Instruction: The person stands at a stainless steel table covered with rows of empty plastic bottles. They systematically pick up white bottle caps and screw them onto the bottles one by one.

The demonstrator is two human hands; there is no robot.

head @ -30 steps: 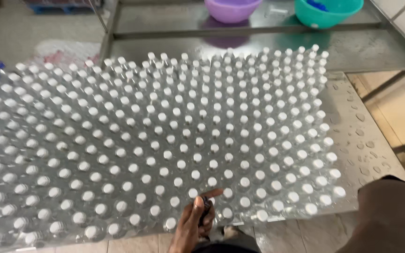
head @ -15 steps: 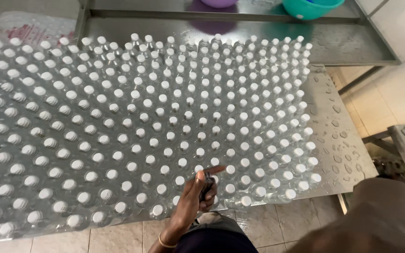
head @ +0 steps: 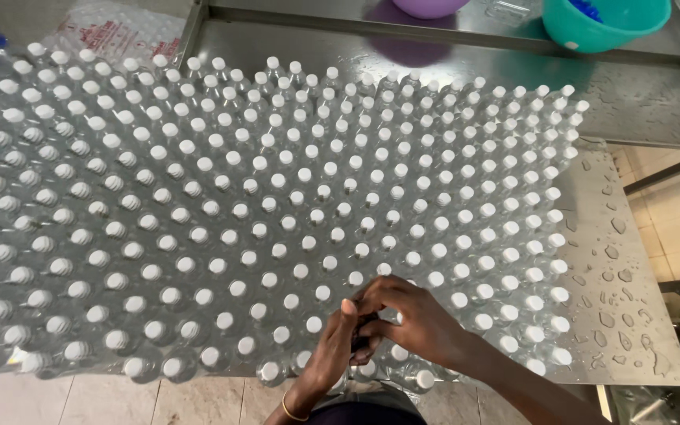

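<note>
Two hands meet at the table's near edge: the left hand (head: 330,346) and right hand (head: 415,319) close their fingers around a small dark object (head: 362,332). Beyond, white-capped clear bottles (head: 277,205) crowd the wet steel table (head: 631,267); farther off, a teal bowl (head: 604,24).

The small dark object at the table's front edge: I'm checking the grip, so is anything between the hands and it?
Nothing visible. The left hand and right hand both close directly on the small dark object, above the white-capped bottles on the wet metal table.
</note>
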